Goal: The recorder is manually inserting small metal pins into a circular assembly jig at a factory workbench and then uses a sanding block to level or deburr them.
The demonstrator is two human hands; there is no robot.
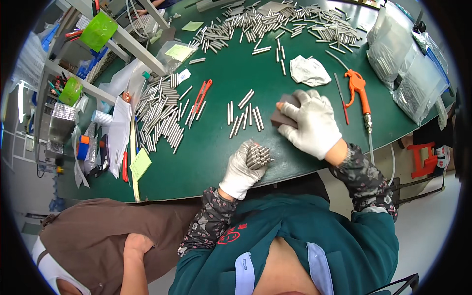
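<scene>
My left hand [237,173], in a white glove, is wrapped round a bundle of short metal rods [259,156], their ends facing right and up. In my gloved right hand [314,120] is a grey-brown block [282,118] that looks like a sanding block; the thumb and fingers grip it just above the table, though whether it touches the surface I cannot tell. A bare fingertip shows through that glove. Between the two hands and a little to the left, several loose metal rods [244,118] lie on the green table [196,162].
A large heap of rods [255,24] spreads along the far side, another pile [162,110] on the left. A red utility knife [199,101], crumpled white cloth [309,72], red-handled file [341,98] and orange air gun [358,88] lie around. Bags [418,73] stand right; a co-worker's hand [139,244] is left.
</scene>
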